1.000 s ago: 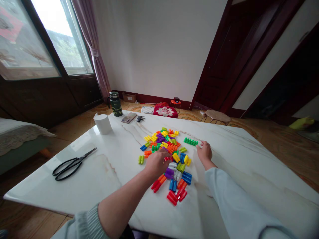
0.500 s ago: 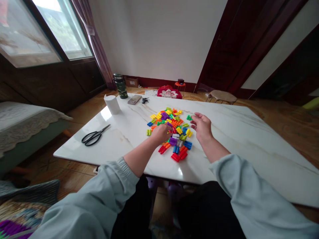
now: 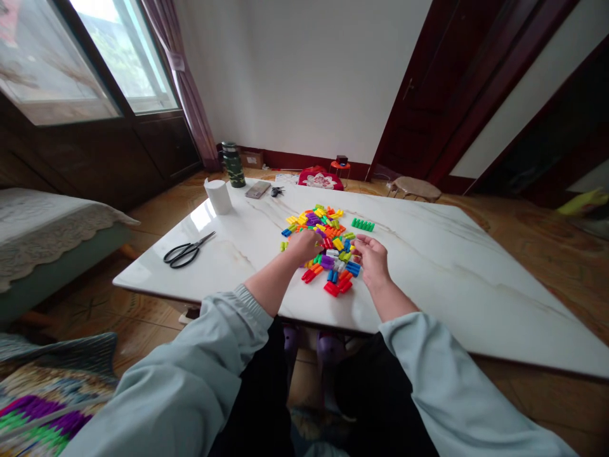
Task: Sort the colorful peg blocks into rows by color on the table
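A pile of small plastic building blocks (image 3: 327,261), made of joined bullet-shaped tubes in many colours, lies on the white marbled table (image 3: 457,285). Over the left side of the pile, my left hand (image 3: 303,246) is curled closed with its fingertips down among the blocks; what they grip is hidden. At the pile's right edge is my right hand (image 3: 373,259), its thumb and fingers closing around a yellow block, only a sliver of which shows. Just beyond that hand stands a straight row of green blocks (image 3: 363,225), apart from the pile.
Black-handled scissors (image 3: 189,250) lie on the left of the table. Behind them are a white paper roll (image 3: 218,197), a camouflage flask (image 3: 233,166), a phone (image 3: 257,190) and keys (image 3: 276,191). A round stool (image 3: 415,188) stands beyond the far edge.
My right hand has moved from the green blocks back toward me, to the pile's right edge. The green row now shows uncovered. My left hand remains over the pile.
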Action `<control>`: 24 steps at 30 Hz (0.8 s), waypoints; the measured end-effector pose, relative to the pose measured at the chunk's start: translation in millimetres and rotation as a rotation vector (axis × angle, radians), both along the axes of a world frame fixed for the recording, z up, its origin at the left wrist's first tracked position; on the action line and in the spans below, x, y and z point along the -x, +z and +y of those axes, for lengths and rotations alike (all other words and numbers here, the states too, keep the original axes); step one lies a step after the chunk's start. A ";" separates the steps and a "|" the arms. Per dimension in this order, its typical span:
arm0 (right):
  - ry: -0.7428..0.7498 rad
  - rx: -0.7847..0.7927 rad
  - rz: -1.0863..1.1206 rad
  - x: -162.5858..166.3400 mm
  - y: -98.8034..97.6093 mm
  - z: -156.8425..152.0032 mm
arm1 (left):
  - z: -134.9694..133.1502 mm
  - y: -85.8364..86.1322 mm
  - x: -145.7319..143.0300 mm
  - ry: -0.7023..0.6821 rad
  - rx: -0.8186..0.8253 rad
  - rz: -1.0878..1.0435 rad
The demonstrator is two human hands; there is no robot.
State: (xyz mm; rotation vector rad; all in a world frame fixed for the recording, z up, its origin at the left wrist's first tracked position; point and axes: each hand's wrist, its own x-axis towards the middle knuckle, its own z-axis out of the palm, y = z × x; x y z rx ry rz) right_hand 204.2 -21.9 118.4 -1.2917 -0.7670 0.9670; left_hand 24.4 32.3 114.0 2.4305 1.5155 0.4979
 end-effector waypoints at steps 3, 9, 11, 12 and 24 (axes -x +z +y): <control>0.009 -0.043 -0.033 2.2 0.1 -4.1 | -2.5 4.4 -0.8 0.000 -0.017 -0.004; -0.011 -0.084 -0.065 -3.9 -0.2 -8.1 | -8.7 12.4 -0.3 0.002 -0.032 -0.017; -0.008 -0.097 -0.073 -4.7 -0.9 -6.8 | -10.4 15.3 0.5 -0.008 -0.035 -0.019; -0.005 -0.105 -0.080 -4.8 -1.4 -5.8 | -11.1 16.8 0.8 -0.015 -0.037 -0.019; -0.015 -0.031 -0.051 -14.3 -7.0 2.1 | -23.6 6.2 8.8 -0.071 -0.133 -0.243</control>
